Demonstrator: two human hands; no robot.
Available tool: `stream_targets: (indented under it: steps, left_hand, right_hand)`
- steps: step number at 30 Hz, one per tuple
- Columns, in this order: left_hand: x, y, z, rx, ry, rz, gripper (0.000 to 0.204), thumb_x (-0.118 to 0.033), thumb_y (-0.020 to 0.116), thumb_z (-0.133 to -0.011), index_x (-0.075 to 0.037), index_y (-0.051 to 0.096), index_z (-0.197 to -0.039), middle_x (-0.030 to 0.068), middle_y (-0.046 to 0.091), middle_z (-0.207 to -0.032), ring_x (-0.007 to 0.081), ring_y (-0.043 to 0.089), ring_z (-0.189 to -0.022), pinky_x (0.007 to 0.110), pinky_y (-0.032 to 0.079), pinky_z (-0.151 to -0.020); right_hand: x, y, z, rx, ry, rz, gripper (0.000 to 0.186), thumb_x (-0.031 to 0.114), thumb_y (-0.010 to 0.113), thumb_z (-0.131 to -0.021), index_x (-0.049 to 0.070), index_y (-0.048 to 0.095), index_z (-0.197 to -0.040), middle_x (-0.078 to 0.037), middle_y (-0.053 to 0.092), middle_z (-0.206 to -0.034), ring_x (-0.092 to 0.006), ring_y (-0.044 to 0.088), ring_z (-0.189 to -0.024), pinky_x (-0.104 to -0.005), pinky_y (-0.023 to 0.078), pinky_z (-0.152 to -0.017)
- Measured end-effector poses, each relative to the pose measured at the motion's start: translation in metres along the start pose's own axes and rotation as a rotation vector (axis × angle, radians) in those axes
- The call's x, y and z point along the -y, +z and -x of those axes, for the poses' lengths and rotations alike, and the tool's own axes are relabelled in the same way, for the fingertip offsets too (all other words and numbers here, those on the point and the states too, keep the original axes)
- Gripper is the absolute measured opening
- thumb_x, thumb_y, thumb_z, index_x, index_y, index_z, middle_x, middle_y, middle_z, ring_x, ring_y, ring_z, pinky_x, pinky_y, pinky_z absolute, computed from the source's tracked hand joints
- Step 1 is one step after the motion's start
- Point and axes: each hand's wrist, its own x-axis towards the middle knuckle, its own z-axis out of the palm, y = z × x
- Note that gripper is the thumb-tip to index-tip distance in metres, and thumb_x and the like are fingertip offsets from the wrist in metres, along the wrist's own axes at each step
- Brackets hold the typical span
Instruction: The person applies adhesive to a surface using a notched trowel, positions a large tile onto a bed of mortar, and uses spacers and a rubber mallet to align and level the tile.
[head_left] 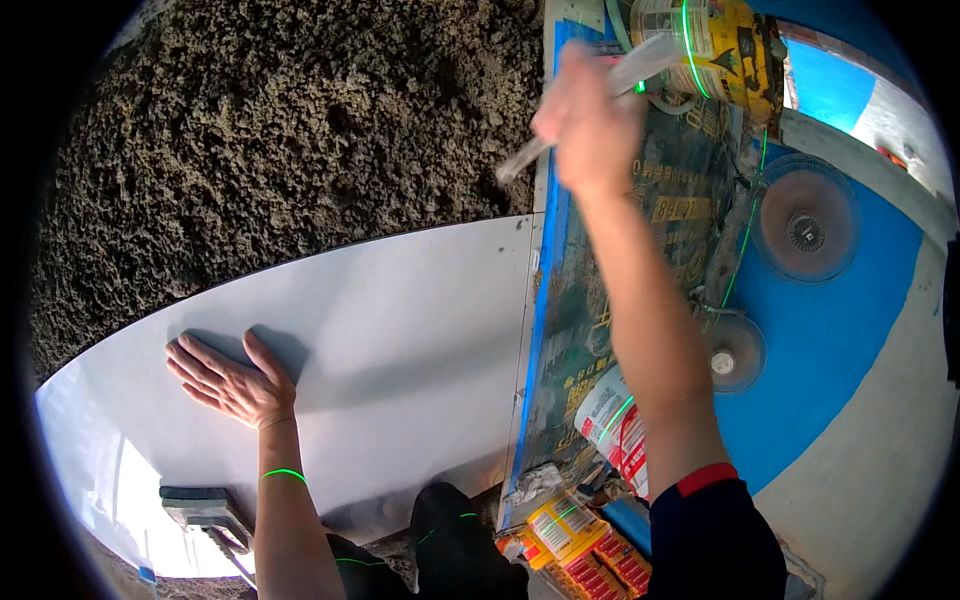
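My left hand [232, 380] lies open, fingers spread, on a large glossy white tile [400, 300] with a shadow beside it. My right hand [590, 130] is up at the far right and closed round a pale, blurred hand tool [645, 65]. Its thin handle end sticks out below the fist to the left, and its wider, flat end points up to the right beside a yellow bucket [745, 60]. Motion blur hides whether that end is a brush or a blade. Beyond the tile's curved-looking far edge spreads rough dark grey mortar [300, 120].
Blue tape [540, 310] runs along a dark printed board [590, 290] right of the tile. A grey block-shaped tool [207, 510] with a cable rests on the tile. A white-and-red bucket [612, 425], yellow-red packages [580, 545] and two round translucent discs [806, 225] are at right.
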Motion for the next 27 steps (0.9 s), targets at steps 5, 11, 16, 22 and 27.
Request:
stream_targets:
  steps: [5,11,16,22,27]
  left_hand:
    - [-0.007,0.008,0.006,-0.009,0.064,0.031,0.084,-0.058,0.038,-0.096,-0.001,0.017,-0.153,0.0187,0.014,-0.16,0.0365,0.01,-0.149,0.054,0.012,-0.117]
    - [-0.002,0.003,0.002,0.003,0.019,0.003,0.084,-0.057,0.039,-0.096,-0.001,0.017,-0.154,0.0196,0.014,-0.16,0.0384,0.011,-0.148,0.056,0.013,-0.116]
    - [-0.009,0.006,0.004,0.003,0.056,0.042,0.083,-0.057,0.04,-0.096,-0.001,0.017,-0.153,0.0193,0.014,-0.16,0.0383,0.011,-0.148,0.055,0.013,-0.117]
    - [-0.005,0.003,0.0,0.005,0.02,0.015,0.083,-0.058,0.037,-0.096,-0.003,0.016,-0.154,0.0177,0.013,-0.161,0.0354,0.009,-0.149,0.053,0.011,-0.118]
    - [-0.008,0.01,0.005,-0.015,0.053,0.034,0.083,-0.057,0.04,-0.096,-0.002,0.016,-0.154,0.0172,0.015,-0.16,0.0358,0.009,-0.149,0.052,0.011,-0.118]
  right_hand:
    - [-0.092,-0.026,0.012,0.043,0.136,0.101,0.038,0.028,0.067,-0.091,0.011,0.05,-0.061,0.005,0.042,-0.053,-0.0073,0.038,-0.043,-0.0259,0.029,-0.04]
    - [0.01,0.014,-0.007,0.016,0.004,-0.157,0.04,0.019,0.063,-0.093,0.014,0.042,-0.059,0.006,0.038,-0.051,-0.0056,0.034,-0.04,-0.0269,0.025,-0.038]
    - [-0.082,-0.005,0.012,0.004,0.159,-0.004,0.041,0.021,0.065,-0.092,0.015,0.041,-0.059,0.007,0.036,-0.05,-0.0056,0.031,-0.038,-0.0263,0.023,-0.038]
    - [0.012,0.02,-0.009,0.079,-0.027,0.025,0.051,0.037,0.057,-0.091,0.004,0.052,-0.053,0.001,0.046,-0.045,-0.0127,0.044,-0.04,-0.0342,0.037,-0.044]
    - [-0.07,0.023,0.017,0.12,0.062,0.227,0.052,0.04,0.063,-0.091,0.0,0.055,-0.058,-0.002,0.051,-0.05,-0.0097,0.051,-0.051,-0.0335,0.039,-0.049]
